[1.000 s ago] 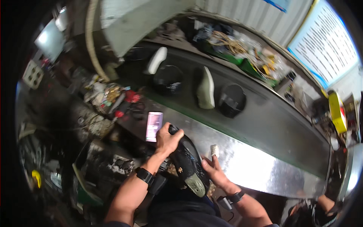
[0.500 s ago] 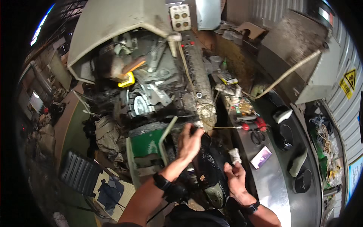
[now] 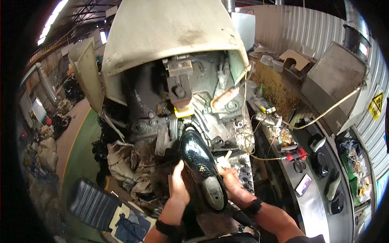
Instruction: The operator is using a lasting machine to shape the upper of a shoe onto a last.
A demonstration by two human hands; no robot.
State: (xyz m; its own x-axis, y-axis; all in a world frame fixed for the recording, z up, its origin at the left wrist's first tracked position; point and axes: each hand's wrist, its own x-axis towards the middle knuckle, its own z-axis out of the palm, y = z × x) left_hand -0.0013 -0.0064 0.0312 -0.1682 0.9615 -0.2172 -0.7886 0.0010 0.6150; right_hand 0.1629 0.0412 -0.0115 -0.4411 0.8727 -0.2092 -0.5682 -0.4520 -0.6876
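At the machine's [image 3: 179,83] mouth we have the black shoe [image 3: 198,160], our left hand [image 3: 177,188] open alongside, our right hand [image 3: 235,184] curled against its other side, grip unclear. We'd best keep it straight, fingers clear. The yellow warning sign [image 3: 376,106] shows a triangle; its lettering is too small.

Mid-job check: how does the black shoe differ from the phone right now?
Place: the black shoe is between the left hand and right hand, while the phone lies on the metal bench. Shape: the shoe is rounded and tapering; the phone is a flat rectangle. Look: the shoe is mostly glossy black, the phone's face pale and purplish. Both are longer than wide.
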